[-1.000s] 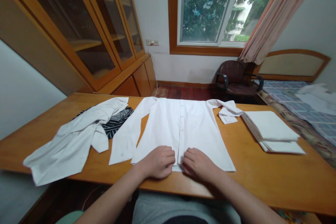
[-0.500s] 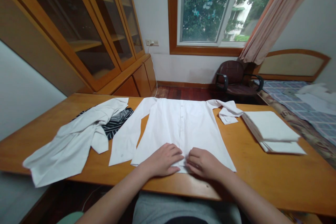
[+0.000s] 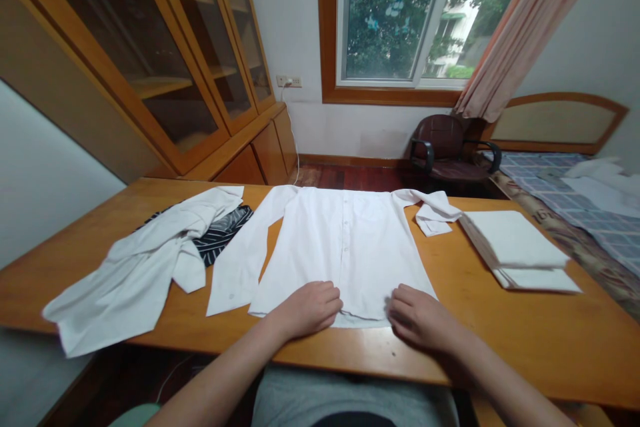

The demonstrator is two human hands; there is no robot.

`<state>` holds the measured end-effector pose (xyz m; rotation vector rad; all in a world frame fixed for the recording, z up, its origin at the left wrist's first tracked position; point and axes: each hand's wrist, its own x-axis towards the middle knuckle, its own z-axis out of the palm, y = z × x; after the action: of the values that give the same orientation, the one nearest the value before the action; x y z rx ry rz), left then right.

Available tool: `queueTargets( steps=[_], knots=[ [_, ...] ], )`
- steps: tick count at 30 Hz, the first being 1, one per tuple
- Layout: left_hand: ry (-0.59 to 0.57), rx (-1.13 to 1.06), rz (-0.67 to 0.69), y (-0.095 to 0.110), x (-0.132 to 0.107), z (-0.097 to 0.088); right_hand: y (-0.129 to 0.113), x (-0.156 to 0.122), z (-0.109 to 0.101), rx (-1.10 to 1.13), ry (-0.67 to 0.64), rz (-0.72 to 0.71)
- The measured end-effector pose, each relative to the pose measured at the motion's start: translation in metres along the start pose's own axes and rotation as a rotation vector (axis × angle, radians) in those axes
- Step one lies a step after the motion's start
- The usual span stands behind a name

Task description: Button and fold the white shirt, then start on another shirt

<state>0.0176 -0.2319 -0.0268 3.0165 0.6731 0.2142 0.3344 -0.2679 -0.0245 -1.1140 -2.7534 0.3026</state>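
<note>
The wooden table supports the work; its near edge runs just nearer the body than the fingers, leaving a bare strip for the wrists, with wider bare wood to the right of the right fingers. The white button-front shirt lies flat beneath and beyond the fingers, front up. The step in hand appears to be setting its hem: press lightly, draw outward evenly, and avoid dragging the body askew. Left of the left fingers, past the outstretched sleeve, a loose white garment overhangs the near edge and limits leftward travel. Beyond and right of the right fingers, folded white cloth sits close to the bent sleeve; keep sideways strokes short of it. The left hand and right hand stand apart, fingers curled and narrow; whether either pinches fabric cannot be told. Between them the hem shows two layers slightly offset; align these, using the buttons beyond the left fingers as the reference line
</note>
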Motion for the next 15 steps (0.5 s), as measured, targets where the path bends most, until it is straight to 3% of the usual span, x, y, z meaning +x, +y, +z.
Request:
queueTargets(
  steps=[6, 10, 15],
  knots=[
    [0.047, 0.005, -0.01, 0.001, -0.004, 0.0, 0.004, -0.011, -0.005, 0.054, 0.035, 0.08],
    [-0.003, 0.025, -0.007, 0.002, -0.005, 0.0, 0.002, -0.013, -0.017, 0.142, -0.009, 0.129],
    [-0.017, 0.08, 0.02, 0.006, -0.002, -0.001, -0.001, -0.011, -0.024, 0.072, -0.098, 0.127]
  ],
)
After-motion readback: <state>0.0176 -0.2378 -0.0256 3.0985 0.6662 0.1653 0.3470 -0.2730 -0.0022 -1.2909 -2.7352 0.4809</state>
